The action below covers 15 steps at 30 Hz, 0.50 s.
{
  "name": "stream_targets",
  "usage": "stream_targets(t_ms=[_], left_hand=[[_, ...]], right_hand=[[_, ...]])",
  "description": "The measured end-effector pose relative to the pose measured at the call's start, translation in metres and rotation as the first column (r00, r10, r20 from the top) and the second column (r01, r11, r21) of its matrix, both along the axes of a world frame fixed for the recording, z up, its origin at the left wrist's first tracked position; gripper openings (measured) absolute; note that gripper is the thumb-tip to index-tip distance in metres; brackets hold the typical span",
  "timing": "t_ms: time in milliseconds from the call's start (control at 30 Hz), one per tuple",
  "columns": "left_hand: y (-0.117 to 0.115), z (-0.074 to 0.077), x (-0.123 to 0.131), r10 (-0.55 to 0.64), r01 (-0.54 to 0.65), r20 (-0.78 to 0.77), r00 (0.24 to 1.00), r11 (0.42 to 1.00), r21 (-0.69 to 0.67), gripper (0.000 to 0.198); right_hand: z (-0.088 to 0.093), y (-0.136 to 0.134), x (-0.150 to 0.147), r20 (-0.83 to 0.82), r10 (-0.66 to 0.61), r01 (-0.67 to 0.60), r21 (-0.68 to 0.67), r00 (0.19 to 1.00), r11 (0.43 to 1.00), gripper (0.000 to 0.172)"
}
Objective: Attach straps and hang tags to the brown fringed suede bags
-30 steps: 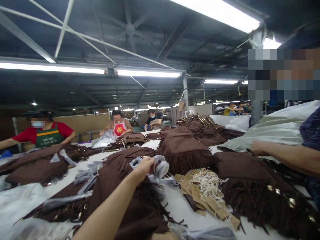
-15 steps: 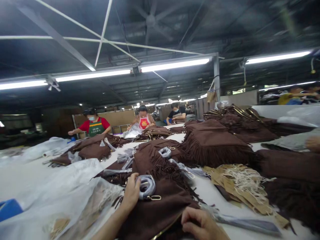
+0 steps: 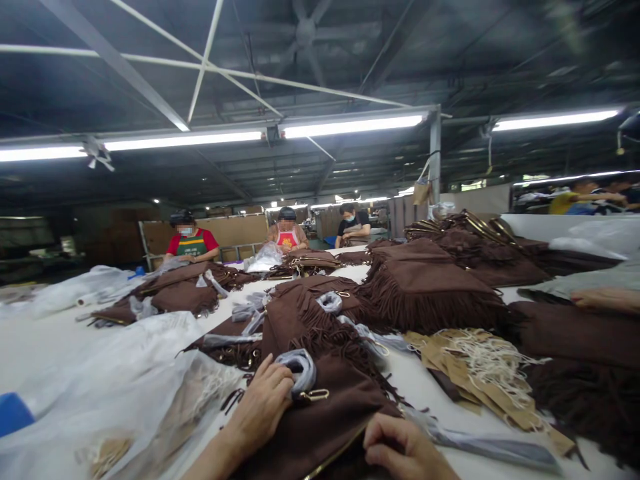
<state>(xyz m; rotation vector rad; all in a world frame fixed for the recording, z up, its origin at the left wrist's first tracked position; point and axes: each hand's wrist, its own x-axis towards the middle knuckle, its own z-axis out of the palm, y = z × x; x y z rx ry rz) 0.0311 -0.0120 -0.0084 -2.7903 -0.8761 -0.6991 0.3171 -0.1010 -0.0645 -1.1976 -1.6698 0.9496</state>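
Observation:
A dark brown fringed bag point(image 3: 333, 393) lies before me, its gold zipper along the near edge. On its left part rests a coiled strap point(image 3: 306, 373) wrapped in greyish plastic, with a gold clasp point(image 3: 315, 395) beside it. My left hand point(image 3: 263, 403) lies against the coil's left side, its fingers stretched out and close together. Down at the zipper edge, my right hand point(image 3: 403, 445) is closed, with curled fingers and the thumb on the bag's edge. The fingertips there are partly hidden.
Brown fringed bags point(image 3: 430, 280) are piled ahead. Kraft tags with white strings point(image 3: 493, 373) lie at right, plastic sheets point(image 3: 125, 373) at left. Another person's hand point(image 3: 600, 298) reaches in from the right. Several co-workers, one in a green apron point(image 3: 193, 243), are across the table.
My left hand has turned and flattened against the coil, which has shifted slightly right with its clasp. My right hand stays at the zipper edge. The co-worker at left has lowered an outstretched arm.

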Motion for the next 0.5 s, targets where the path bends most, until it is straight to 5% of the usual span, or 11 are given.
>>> stream_targets(t_ms=[200,400,500], left_hand=[[-0.007,0.016,0.038,-0.005,0.026,0.245,0.97,0.997,-0.079,0.016],[0.011,-0.022,0.074,-0.001,0.067,0.4,0.916,0.986,-0.151,0.01],[0.017,-0.037,0.075,0.003,0.1,0.472,0.882,0.976,-0.193,0.043]], right_hand=[[-0.007,0.013,-0.005,-0.412,0.044,-0.092,-0.097,0.91,0.991,0.029],[0.029,0.019,-0.023,-0.455,-0.09,-0.02,-0.232,0.886,0.973,0.045],[0.048,0.019,-0.03,-0.397,-0.167,0.042,-0.303,0.902,0.952,0.042]])
